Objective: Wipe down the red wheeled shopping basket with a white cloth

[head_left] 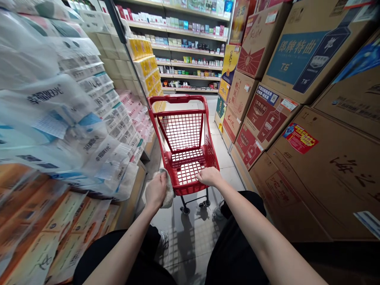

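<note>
Left side: plastic-wrapped packs of tissue [71,107] stand stacked high, with orange-printed packs [38,221] lower and nearer, and pink packs [133,114] and yellow packs [143,67] further along the same aisle edge.

Far end: shelves of small boxed goods [175,51] cross the end of the aisle, behind the cart.

Right side: brown cardboard liquor cartons [320,67] rise in a wall with Chinese print, and a large carton [314,178] sits nearest me.

Floor: pale tiles [190,233] run between the stacks, and my shoes [163,239] and black shorts [237,253] show below my arms.

Cart: a small red shopping cart [181,132] stands on casters directly ahead of me, between the tissue stacks and the cartons, its tall handle at the far end.

My left hand: [156,190] closed around a bunched white cloth [168,194], which presses against the cart's near left corner.

My right hand: [209,177] lies on the cart's near rim, fingers draped over it; I cannot tell how firmly it grips.

My arms: both reach forward and down, well apart.
</note>
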A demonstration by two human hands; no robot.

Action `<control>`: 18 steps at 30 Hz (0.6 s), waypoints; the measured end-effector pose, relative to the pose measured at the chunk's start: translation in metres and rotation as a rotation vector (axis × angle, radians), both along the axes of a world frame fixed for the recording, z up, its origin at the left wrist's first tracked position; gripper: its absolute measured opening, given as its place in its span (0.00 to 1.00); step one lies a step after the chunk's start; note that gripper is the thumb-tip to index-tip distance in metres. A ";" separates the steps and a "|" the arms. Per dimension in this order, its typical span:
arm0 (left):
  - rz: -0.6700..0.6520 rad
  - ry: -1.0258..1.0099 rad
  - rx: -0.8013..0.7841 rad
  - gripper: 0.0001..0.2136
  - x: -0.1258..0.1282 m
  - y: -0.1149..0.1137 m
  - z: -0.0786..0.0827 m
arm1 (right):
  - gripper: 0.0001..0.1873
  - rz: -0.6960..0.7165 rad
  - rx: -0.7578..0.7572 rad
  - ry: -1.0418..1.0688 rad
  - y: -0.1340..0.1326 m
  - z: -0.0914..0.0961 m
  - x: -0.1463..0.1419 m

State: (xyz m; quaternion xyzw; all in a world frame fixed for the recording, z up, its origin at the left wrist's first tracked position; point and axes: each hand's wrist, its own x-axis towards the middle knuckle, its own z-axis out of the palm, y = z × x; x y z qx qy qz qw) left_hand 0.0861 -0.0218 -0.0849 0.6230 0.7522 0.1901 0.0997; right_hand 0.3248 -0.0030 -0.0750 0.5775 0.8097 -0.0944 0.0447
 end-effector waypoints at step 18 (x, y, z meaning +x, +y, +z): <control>-0.327 -0.555 0.178 0.12 0.025 0.009 0.003 | 0.21 0.015 0.063 0.557 -0.012 0.011 -0.003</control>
